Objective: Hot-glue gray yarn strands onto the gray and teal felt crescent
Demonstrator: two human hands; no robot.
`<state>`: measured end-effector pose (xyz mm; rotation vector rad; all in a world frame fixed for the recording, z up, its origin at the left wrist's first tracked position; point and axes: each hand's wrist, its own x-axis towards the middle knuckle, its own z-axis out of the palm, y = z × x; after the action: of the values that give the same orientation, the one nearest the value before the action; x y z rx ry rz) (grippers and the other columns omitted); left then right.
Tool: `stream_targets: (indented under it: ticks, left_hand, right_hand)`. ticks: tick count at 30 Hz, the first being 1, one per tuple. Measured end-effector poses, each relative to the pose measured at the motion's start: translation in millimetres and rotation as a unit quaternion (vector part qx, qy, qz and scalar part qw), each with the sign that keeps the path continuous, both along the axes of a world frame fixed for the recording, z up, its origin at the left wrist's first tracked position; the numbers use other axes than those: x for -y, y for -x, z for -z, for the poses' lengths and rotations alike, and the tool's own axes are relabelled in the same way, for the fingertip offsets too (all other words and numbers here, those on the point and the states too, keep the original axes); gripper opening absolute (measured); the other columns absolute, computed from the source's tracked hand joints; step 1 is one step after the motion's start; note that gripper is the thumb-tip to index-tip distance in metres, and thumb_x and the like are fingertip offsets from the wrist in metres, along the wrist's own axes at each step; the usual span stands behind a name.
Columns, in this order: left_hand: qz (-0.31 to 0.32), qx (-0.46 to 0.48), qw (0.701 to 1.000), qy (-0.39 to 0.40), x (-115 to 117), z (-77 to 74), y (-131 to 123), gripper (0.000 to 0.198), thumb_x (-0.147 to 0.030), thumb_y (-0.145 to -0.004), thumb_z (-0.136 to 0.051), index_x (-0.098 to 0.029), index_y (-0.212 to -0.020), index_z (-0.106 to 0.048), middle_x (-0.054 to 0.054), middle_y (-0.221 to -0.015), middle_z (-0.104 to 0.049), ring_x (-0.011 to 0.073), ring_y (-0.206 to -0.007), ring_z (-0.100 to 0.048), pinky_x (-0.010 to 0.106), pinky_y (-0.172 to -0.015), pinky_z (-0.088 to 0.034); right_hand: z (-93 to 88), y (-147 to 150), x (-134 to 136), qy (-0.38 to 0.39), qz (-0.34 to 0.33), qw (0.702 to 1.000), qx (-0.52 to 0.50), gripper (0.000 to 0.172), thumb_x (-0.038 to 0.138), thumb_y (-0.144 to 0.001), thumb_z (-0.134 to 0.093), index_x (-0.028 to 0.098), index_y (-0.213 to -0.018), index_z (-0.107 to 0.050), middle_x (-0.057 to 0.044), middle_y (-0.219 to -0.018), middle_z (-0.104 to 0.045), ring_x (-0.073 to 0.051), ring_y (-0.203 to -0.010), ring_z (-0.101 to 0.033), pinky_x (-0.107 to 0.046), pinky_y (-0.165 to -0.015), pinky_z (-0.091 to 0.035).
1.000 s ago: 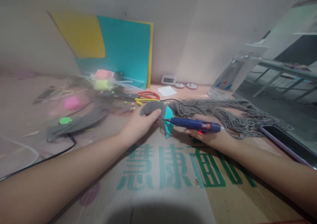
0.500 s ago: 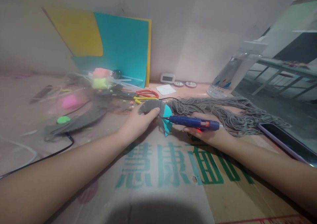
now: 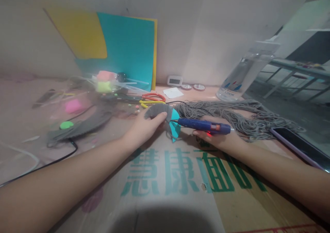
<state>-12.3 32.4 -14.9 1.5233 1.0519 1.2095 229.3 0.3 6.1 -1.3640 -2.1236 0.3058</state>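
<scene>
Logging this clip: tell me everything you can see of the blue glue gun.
The blue glue gun, its body plastic-looking, is held nearly level in the right hand, which hides most of its grip. Its thin nozzle points left, overlapping the grey-and-turquoise piece in view; whether they touch is unclear. An orange-red patch marks its side, a red light glows underneath, and a pale stub shows behind.

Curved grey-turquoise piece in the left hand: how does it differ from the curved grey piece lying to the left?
The curved grey-turquoise piece has turquoise at one end; the curved grey piece looks grey where visible. The grey-turquoise piece is held in the left hand; the grey piece lies unheld. Both are curved and largely grey.
</scene>
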Motion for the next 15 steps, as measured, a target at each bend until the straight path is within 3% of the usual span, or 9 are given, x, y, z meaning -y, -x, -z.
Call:
stream_targets:
  ticks: [15]
  left_hand:
    - [0.013,-0.015,1.0,0.008,3.2,-4.3,-0.1,0.021,-0.034,-0.084,-0.057,-0.017,-0.071,-0.059,-0.002,-0.065,-0.059,0.0134,-0.062,-0.053,0.024,-0.062,-0.042]
  right_hand:
    - [-0.2,-0.6,0.3,0.03,-0.002,0.999,-0.043,0.022,0.04,-0.077,-0.069,0.021,-0.071,-0.058,0.001,-0.061,-0.059,-0.014,-0.056,-0.054,-0.026,-0.052,-0.042]
